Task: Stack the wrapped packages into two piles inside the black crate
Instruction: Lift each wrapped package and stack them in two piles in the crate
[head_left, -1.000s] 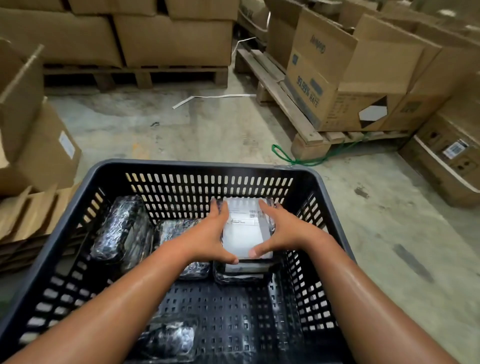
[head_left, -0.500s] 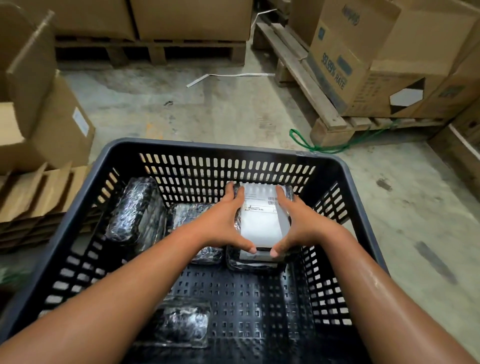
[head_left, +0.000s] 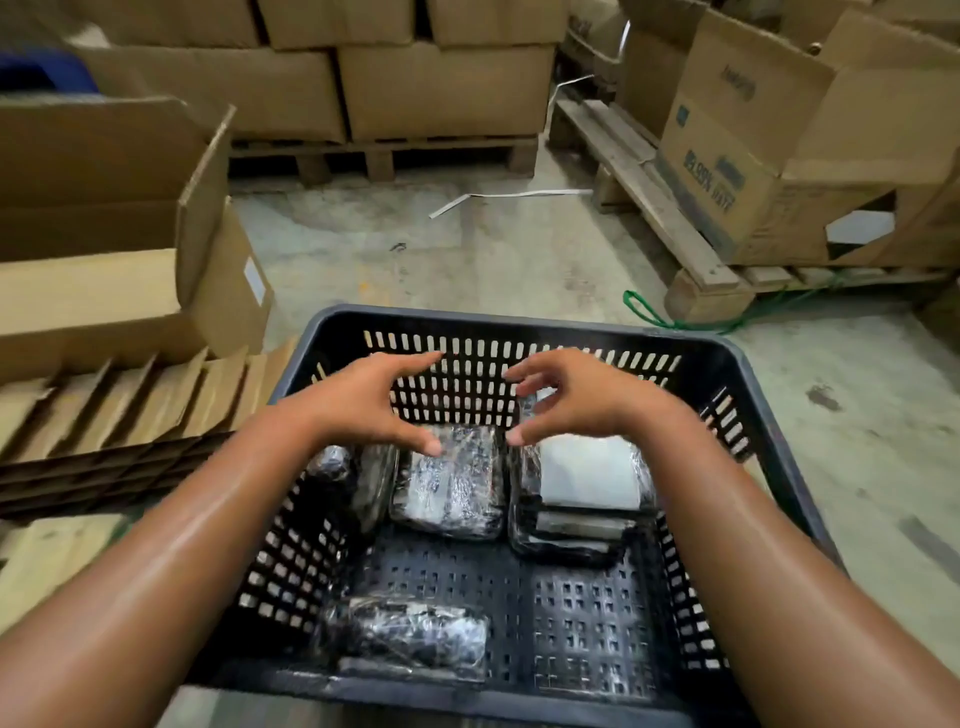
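Observation:
The black crate (head_left: 519, 325) sits on the floor in front of me. At its far right a pile of wrapped packages (head_left: 587, 483) lies flat, the top one showing a white label. Beside it to the left lies a single flat wrapped package (head_left: 452, 483). Another package (head_left: 371, 480) leans on edge against the left wall. One more package (head_left: 410, 642) lies near the front left corner. My left hand (head_left: 369, 400) and my right hand (head_left: 576, 400) hover above the far packages, fingers spread, holding nothing.
An open cardboard box (head_left: 119, 244) and flattened cardboard dividers (head_left: 119, 415) are on the left. Stacked cartons on wooden pallets (head_left: 395, 156) stand behind and to the right. A green cord (head_left: 654, 317) and a white strap (head_left: 509, 197) lie on the concrete floor.
Both hands have let go of the white-labelled package on the right pile and lifted up and apart. The camera view has tilted and shifted.

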